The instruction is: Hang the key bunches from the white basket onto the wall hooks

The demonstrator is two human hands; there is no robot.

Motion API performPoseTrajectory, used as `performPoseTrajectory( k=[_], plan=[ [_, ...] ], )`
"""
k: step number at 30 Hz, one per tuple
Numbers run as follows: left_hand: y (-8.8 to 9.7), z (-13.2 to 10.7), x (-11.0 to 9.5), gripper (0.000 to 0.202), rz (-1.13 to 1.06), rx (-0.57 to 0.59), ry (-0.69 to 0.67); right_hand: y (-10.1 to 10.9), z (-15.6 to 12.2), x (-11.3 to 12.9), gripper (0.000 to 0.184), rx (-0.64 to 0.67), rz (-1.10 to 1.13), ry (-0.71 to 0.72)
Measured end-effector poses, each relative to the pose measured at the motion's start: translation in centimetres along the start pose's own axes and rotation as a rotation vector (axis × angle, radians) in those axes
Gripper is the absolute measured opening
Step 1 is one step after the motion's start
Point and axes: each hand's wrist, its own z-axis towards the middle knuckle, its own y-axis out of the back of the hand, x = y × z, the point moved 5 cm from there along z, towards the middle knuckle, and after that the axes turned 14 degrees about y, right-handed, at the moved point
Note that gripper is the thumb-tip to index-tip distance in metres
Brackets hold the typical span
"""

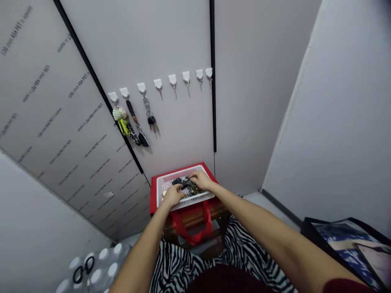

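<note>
Both my hands reach into a white plastic basket [159, 191] holding a jumble of keys [193, 189] and dark key fobs [177, 181]. My left hand [173, 196] is at the basket's near left, its thumb and forefinger closing around part of the bunch. On the right side, my right hand [200, 180] curls its fingers onto the same keys from above. Which single key or ring each hand grips is too small to make out. Above the basket, white hooks [172, 79] run in a row along a pale panel.
Under the basket is a red bag [153, 199] with a hanging handle [195, 238], on a wooden stool [189, 219]. The left hooks carry a green keychain [124, 127], a black strap keychain [132, 112] and a key ring [151, 119]. Capped bottles [96, 276] stand lower left; a dark-edged bag [342, 240] lies lower right.
</note>
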Motion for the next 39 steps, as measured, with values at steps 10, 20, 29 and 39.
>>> performPoseTrajectory(
  k=[10, 20, 29, 39],
  plan=[
    [0.1, 0.0, -0.1, 0.027, -0.141, 0.014, -0.026, -0.4, 0.0, 1.5, 0.028, 0.013, 0.282, -0.040],
    [2.0, -0.9, -1.5, 0.021, -0.419, -0.048, -0.146, 1.5, 0.8, 6.1, 0.024, -0.103, 0.662, 0.010],
    [5.4, -0.8, -0.8, 0.023, -0.528, -0.135, -0.112, 3.3, 1.9, 4.8, 0.029, -0.253, 0.516, 0.001],
    [9.9, -1.4, -4.3, 0.010, -0.416, -0.223, -0.190, 2.4, 1.9, 8.4, 0.013, -0.105, 0.351, 0.272]
  ],
)
